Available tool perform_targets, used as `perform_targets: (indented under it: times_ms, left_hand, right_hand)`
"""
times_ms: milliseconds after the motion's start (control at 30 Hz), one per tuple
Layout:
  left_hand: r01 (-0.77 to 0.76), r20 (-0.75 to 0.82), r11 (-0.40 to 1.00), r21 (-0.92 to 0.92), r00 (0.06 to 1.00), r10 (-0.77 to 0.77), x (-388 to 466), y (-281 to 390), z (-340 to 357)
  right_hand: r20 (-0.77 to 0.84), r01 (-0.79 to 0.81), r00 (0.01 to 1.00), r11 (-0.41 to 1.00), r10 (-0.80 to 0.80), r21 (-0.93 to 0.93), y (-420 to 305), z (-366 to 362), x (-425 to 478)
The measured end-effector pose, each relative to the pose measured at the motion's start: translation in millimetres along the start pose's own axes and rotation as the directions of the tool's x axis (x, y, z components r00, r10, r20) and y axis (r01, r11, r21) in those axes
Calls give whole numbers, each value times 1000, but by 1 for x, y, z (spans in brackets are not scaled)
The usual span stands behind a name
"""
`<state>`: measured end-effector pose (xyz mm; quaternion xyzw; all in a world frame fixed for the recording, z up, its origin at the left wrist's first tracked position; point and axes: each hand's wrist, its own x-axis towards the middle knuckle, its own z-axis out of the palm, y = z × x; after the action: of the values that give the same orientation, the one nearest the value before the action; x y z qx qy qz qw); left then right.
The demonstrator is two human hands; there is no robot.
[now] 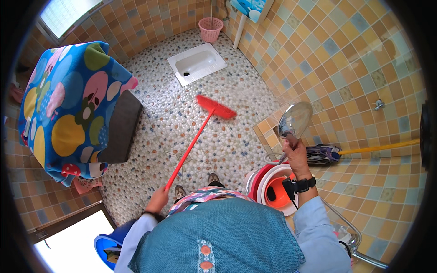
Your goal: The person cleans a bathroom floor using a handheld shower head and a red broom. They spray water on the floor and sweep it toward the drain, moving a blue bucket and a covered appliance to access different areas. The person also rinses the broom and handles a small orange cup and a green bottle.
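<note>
My left hand point(158, 200) is closed around the end of a long red handle. At its far end, the red bristle head of the floor broom point(216, 106) rests on the pebble-patterned floor point(160, 136). On the right, my right hand point(297, 157) grips the neck of a round chrome shower head point(295, 119), held up near the tiled wall. A metal hose point(344, 221) runs along the wall below that arm. Beyond the broom head, a white squat toilet point(197, 63) is set into the floor. Faint streaks near the shower head may be spray.
A polka-dot cloth point(68, 112) covers a bulky appliance at left. Nested basins and buckets point(278, 191) stand beneath my right arm, by a yellow-handled mop point(322, 154). A pink basket point(210, 30) sits in the far corner, a blue bin point(102, 249) at lower left.
</note>
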<state>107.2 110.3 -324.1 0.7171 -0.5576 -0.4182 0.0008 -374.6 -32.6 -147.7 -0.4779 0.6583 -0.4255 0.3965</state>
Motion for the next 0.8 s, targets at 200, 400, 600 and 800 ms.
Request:
perform_targets:
  times_ms: [200, 400, 600, 800]
  left_hand:
    - [-63, -18, 990, -126, 998, 61, 33, 58, -11]
    - [222, 193, 975, 5, 956, -219, -135, 46, -68]
    - [36, 148, 991, 126, 987, -54, -42, 3, -2]
    - [-128, 9, 991, -28, 992, 128, 57, 122, 0]
  right_hand:
    - [-27, -47, 999, 999, 47, -1, 11, -17, 1]
    - [-111, -104, 989, 994, 101, -18, 47, -54, -18]
    - [-125, -101, 986, 992, 110, 74, 81, -57, -23]
    - [-136, -134, 980, 985, 148, 111, 73, -65, -9]
